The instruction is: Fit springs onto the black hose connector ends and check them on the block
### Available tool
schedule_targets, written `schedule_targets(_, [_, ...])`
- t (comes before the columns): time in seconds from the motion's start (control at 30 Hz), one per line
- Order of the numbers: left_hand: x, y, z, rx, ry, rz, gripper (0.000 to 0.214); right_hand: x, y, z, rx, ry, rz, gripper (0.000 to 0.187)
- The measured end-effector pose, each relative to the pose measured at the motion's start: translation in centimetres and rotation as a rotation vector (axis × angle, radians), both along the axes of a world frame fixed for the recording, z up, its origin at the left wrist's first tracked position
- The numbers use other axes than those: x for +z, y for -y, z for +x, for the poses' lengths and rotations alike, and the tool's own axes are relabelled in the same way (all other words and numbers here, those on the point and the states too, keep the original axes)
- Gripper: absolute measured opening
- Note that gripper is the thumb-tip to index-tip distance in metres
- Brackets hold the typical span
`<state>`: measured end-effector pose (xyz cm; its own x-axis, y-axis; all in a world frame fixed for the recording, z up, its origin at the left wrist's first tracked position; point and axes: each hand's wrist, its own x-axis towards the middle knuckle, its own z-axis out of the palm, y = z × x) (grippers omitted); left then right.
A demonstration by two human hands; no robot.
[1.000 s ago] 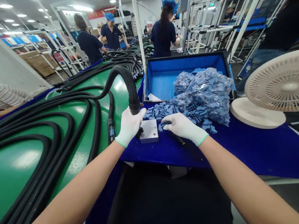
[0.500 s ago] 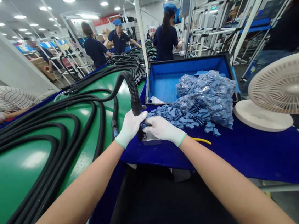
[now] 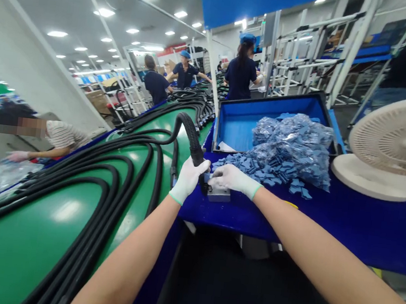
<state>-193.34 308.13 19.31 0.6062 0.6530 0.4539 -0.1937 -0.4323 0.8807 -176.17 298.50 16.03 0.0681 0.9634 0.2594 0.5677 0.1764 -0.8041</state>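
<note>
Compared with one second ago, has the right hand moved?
Yes, to the left, judged against the metal block: the right hand was at the block's right side; now its fingers are at the block, close to the left hand.

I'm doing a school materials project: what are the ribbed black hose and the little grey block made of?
Ribbed black hose: probably plastic or rubber, dull-sheened; it has ridges and bends smoothly. Grey block: probably satin metal, with even grey faces and crisp edges.
</note>
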Motion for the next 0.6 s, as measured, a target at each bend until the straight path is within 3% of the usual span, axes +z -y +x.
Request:
schedule_targets(0.07, [0.1,-0.3,-4.3,0.088,0.024,-0.012,0.043,0.1,0.7,0.2,0.035,0.008,0.029,0.042])
schedule_targets(0.17, [-0.6,-0.6,-14.2,0.324,-0.03,-0.035,0.058,-0.2,1.0,1.0,0.055,0.033,0.041,0.039])
schedule_targets(0.27, [-2.7,0.6,-25.1,0.553,-0.329,-0.1,0.076,-0.8,0.3,1.4,0.029,0.141,0.002,0.039])
schedule_targets(0.37, [-5.3,3.0,-33.6,0.694,-0.71,-0.135,0.07,-1.3,-0.5,1.0,0.0,0.238,-0.046,0.033])
schedule_targets(0.47, [-7.6,5.2,-38.3,0.777,-1.034,-0.047,0.055,-1.5,-1.3,0.6,-0.026,0.272,-0.081,0.025])
schedule_targets(0.6, [-9.6,5.5,-39.9,0.883,-1.173,-0.008,0.068,-1.6,-2.4,0.7,-0.08,0.271,-0.174,0.024])
